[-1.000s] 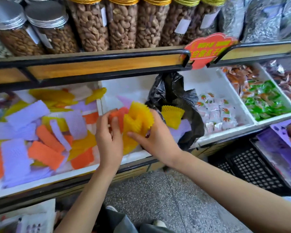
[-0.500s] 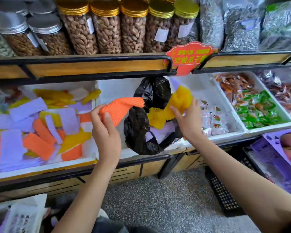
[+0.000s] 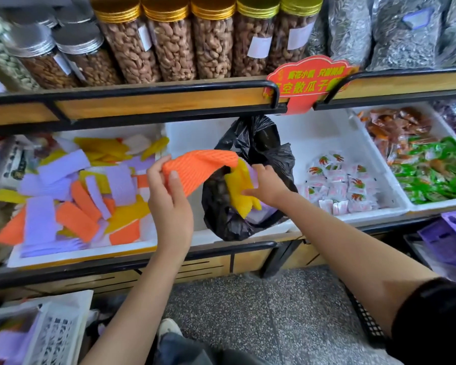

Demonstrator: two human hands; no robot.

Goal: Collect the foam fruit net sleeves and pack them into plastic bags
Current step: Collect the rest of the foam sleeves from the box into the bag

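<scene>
The right hand (image 3: 267,187) has dropped from above the bag to its mouth since half a second ago, and the orange sleeve (image 3: 198,169) has swung across until its far end hangs over that opening.

The left hand (image 3: 169,206) pinches the near end of the orange sleeve, thumb pressed flat on the face turned toward the camera and the other fingers curled behind it. From that pinch the sleeve arches up and away to the right. Its tip sits just above the right hand's knuckles.

The right hand's fingers are curled round a bunch of yellow sleeves (image 3: 240,191), which stick out below the fingers and down into the black plastic bag (image 3: 261,148). Beneath those fingertips a purple sleeve (image 3: 258,214) shows inside the bag.

The bag stands slumped between the two hands and beyond them, in a white tray (image 3: 327,133). Small white packets (image 3: 345,185) lie in that tray to the right of the right hand.

Left of the left hand's fingers, a second white tray (image 3: 84,255) holds a loose pile of sleeves (image 3: 77,196) in purple, orange and yellow.

Above both hands a shelf carries jars of nuts (image 3: 169,40), with a red sign (image 3: 308,83) clipped to its edge.
</scene>
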